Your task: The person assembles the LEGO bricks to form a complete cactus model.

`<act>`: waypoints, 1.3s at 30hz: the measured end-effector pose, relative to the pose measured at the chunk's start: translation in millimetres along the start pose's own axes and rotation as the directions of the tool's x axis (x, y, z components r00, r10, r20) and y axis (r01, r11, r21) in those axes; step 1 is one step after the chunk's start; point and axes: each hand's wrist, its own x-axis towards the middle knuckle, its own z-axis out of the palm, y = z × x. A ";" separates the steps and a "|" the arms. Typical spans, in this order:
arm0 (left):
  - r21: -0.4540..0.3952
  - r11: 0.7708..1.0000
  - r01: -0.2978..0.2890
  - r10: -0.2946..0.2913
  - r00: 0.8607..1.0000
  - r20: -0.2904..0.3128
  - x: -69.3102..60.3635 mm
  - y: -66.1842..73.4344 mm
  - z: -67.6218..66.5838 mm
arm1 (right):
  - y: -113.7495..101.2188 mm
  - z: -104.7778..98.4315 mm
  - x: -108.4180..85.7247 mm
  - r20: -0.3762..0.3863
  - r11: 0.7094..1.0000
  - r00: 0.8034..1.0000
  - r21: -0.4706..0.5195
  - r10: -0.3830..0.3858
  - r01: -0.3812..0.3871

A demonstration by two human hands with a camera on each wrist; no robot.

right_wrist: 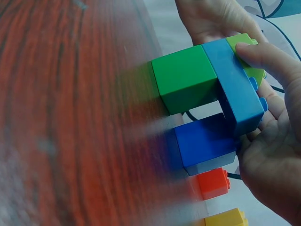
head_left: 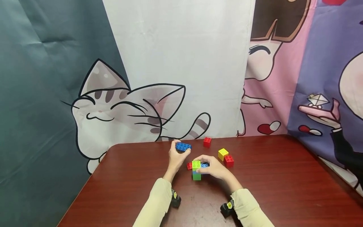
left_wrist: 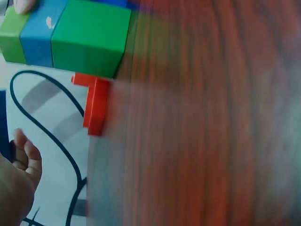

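My left hand (head_left: 176, 159) holds a blue eight-stud toy brick (head_left: 183, 146) between thumb and fingers, above the table's far edge. Only a sliver of that brick shows in the left wrist view. With thumb and fingers my right hand (head_left: 215, 167) pinches the lime brick (head_left: 196, 165) on top of a stack. Below the lime brick lies a longer light-blue brick (right_wrist: 235, 87), and a green brick (right_wrist: 183, 80) forms the base. The light-blue brick overhangs sideways toward a dark-blue brick (right_wrist: 204, 143); whether they touch I cannot tell.
A red brick (head_left: 189, 165) lies just behind the stack. Right of it stand a yellow brick (head_left: 223, 154) and a red brick (head_left: 228, 161), side by side. Another red brick (head_left: 207, 142) sits near the far edge of the brown table (head_left: 127, 189). Printed cloth hangs behind.
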 end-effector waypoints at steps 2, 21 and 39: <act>-0.010 1.000 0.003 -0.003 1.000 0.011 -1.4 2.9 2.7 | 1.5 -0.8 1.0 -0.002 1.000 1.000 -0.006 -0.002 0.002; -0.267 0.963 0.042 -0.020 0.996 0.086 -23.5 32.8 -2.3 | 2.3 4.1 1.7 0.016 1.000 1.000 0.002 0.010 -0.010; -0.276 0.942 0.191 -0.142 0.972 0.186 -34.2 30.8 -9.8 | 2.7 -2.7 0.0 -0.007 0.998 1.000 -0.061 0.006 -0.007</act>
